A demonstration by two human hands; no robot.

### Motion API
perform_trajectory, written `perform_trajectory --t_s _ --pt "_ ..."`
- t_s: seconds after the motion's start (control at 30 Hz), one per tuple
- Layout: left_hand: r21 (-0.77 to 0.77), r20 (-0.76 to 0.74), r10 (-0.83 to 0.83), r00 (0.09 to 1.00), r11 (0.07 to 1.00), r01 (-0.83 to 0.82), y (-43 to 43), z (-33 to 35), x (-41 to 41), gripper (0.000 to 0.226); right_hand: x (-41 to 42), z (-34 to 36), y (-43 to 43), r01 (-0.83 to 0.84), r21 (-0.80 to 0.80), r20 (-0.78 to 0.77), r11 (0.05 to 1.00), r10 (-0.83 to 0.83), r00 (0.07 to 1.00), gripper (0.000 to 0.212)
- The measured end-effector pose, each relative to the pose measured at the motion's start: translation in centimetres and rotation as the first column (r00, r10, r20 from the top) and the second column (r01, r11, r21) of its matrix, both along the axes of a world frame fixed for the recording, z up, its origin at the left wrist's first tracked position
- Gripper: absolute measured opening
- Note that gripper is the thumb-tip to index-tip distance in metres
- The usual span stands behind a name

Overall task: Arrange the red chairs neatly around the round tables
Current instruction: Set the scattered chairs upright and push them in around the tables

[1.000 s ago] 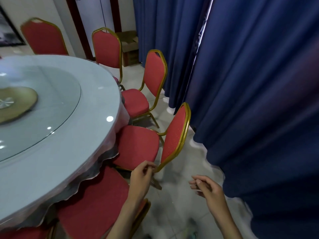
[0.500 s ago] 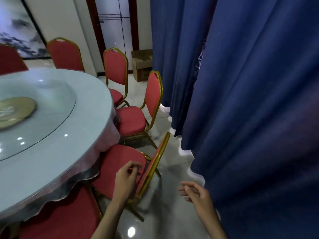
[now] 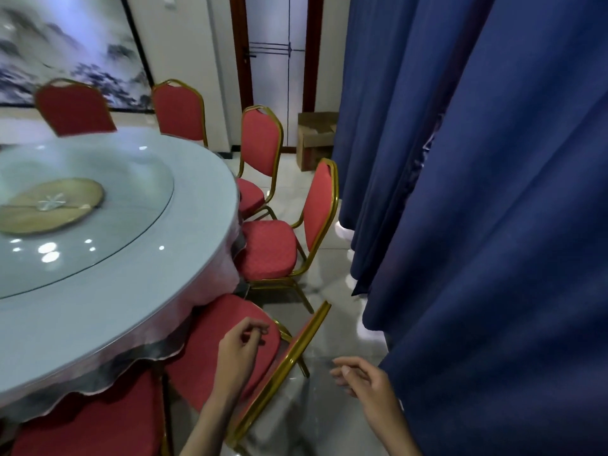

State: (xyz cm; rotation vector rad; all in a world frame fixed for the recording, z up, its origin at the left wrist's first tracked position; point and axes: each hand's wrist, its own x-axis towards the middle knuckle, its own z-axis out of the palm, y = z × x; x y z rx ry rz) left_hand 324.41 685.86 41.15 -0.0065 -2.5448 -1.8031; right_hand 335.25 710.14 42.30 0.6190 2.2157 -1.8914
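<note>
Red chair [image 3: 204, 353] sits tucked under worktop [image 3: 115, 307] rim, so I reckon it's placed. My left hand [image 3: 241, 347] and right hand [image 3: 368, 383] hover clear, fingers [image 3: 255, 325] loosely curled, holding nothing.

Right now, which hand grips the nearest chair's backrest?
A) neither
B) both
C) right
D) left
A: the left hand is over the seat of the nearest red chair, clear of its gold backrest frame. The right hand is over the floor beside the blue curtain. Both have loosely curled fingers and hold nothing.
</note>
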Motion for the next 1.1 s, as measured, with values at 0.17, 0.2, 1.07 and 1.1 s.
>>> perform_trajectory --t_s 0.17,0.2,1.07,1.1 --pt "0.083 0.042 0.075 0.996 0.993 -0.078 3.4 -0.9 -4.6 0.029 -5.2 0.0 3.5 -0.077 0.050 0.051 0.996 0.075 0.996 0.018" --pt "0.084 0.037 0.069 0.997 0.994 -0.072 3.9 -0.9 -5.3 0.030 -6.3 0.1 3.9 -0.082 0.059 0.041 0.995 0.080 0.996 0.018" --pt "-0.211 0.210 0.632 0.746 0.775 -0.596 9.9 -4.4 6.4 0.022 -20.7 -7.3 6.5 -0.918 0.312 0.078 0.246 0.956 0.283 0.050" --pt "-0.227 0.198 0.606 0.771 0.793 -0.565 10.0 -4.5 7.2 0.018 -20.8 -7.4 6.5 -0.911 0.340 0.071 0.232 0.960 0.270 0.054"
